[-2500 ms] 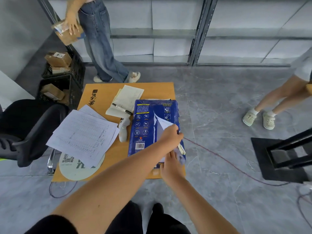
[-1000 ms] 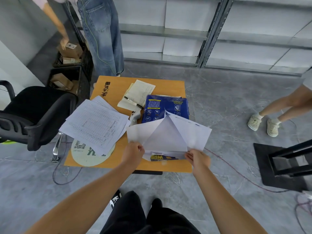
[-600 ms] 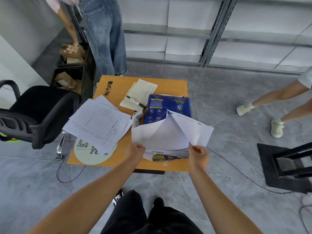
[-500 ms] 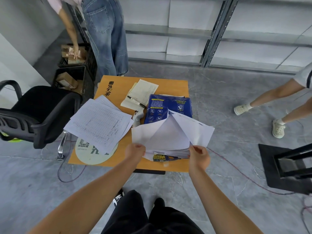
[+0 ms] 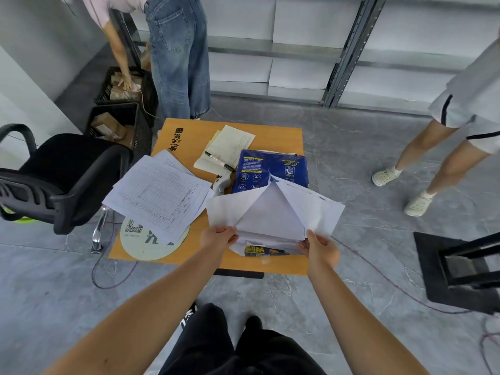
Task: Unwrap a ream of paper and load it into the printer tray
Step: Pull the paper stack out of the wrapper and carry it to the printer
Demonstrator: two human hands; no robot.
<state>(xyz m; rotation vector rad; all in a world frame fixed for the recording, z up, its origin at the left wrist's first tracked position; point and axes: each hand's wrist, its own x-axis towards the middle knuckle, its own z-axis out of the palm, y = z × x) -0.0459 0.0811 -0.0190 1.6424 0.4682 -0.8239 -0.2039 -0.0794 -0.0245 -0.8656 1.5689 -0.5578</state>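
A blue-wrapped ream of paper (image 5: 270,169) lies on the right half of a small orange table (image 5: 281,136). Its near end is torn open, and the white inside of the wrapper (image 5: 273,212) is spread up and outward in two large flaps. My left hand (image 5: 217,236) pinches the left flap at its lower corner. My right hand (image 5: 319,249) grips the right flap at its lower edge. White sheet edges show in the opening between my hands. No printer is in view.
Loose printed sheets (image 5: 159,193), a notepad with a pen (image 5: 224,151), a white handheld scanner (image 5: 221,182) and a round disc (image 5: 146,244) share the table. A black chair (image 5: 62,174) stands left, black crates (image 5: 121,104) behind it. Two people stand nearby; a cable (image 5: 378,277) crosses the floor.
Earlier the ream was mostly closed with my hands at one flap. The wrapper has since been pulled wide open toward me. In the last second my hands hold nearly still.
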